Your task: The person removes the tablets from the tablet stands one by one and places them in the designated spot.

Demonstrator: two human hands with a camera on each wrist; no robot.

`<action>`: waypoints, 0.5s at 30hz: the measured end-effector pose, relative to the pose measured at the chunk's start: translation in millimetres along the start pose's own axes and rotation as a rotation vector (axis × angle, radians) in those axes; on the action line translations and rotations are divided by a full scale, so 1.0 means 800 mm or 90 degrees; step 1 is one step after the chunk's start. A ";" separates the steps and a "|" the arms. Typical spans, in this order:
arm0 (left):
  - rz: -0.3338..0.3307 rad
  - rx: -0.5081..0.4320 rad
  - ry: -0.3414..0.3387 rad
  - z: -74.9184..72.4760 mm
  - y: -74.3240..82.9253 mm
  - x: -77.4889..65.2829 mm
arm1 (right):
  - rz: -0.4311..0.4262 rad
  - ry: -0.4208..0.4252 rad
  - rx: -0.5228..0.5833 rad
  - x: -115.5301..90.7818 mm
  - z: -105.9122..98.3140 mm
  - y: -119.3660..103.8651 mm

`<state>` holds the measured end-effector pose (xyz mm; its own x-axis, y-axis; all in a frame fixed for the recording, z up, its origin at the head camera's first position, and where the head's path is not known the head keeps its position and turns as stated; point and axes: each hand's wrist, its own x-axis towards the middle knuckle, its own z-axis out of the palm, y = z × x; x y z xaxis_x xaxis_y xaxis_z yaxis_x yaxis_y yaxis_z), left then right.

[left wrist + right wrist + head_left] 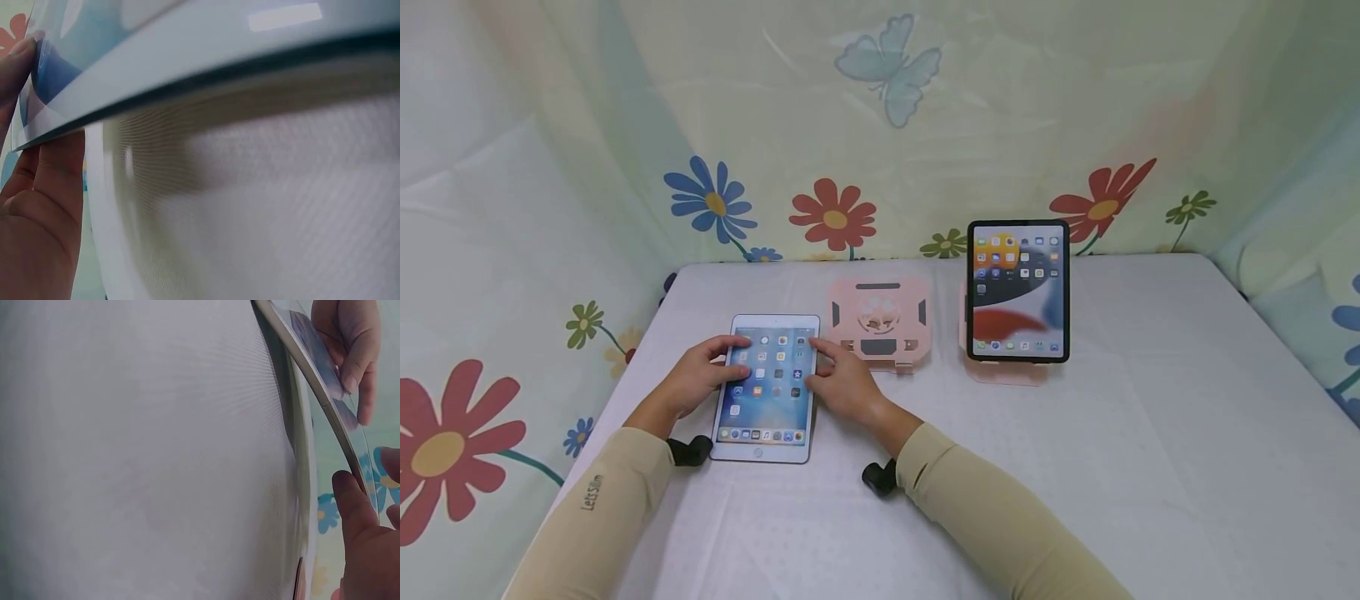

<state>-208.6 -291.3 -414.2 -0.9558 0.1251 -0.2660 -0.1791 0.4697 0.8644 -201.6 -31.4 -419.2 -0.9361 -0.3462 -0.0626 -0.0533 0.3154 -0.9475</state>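
A white-framed tablet [762, 454] with a lit screen of app icons is held between both hands, left of the table's middle. My left hand [694, 379] grips its left side; the left wrist view shows the thumb [19, 62] on the screen side and other fingers beneath. On the opposite side my right hand [850, 385] grips the edge, with a finger [351, 494] under it in the right wrist view. Both wrist views show a gap between the tablet's edge and the cloth. Right of the hands lies a pink folding tablet stand [891, 302] with grey pads.
A black-edged tablet [1018, 292] stands propped on another pink stand [1007, 375] at the back right. White cloth [1112, 467] covers the table. A flower-print curtain [760, 108] hangs behind and at the sides. Black wrist cameras [880, 479] sit below the sleeves.
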 end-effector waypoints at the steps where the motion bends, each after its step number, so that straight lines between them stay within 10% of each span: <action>1: 0.000 0.000 0.001 0.000 0.000 0.000 | -0.002 0.001 0.000 0.000 0.000 0.000; 15: 0.004 0.009 0.005 -0.003 0.003 -0.004 | -0.009 -0.017 0.046 -0.003 -0.001 -0.001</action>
<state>-206.6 -292.9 -410.1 -0.9588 0.1217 -0.2566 -0.1690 0.4815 0.8600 -199.5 -29.6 -418.2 -0.9256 -0.3742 -0.0563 -0.0404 0.2457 -0.9685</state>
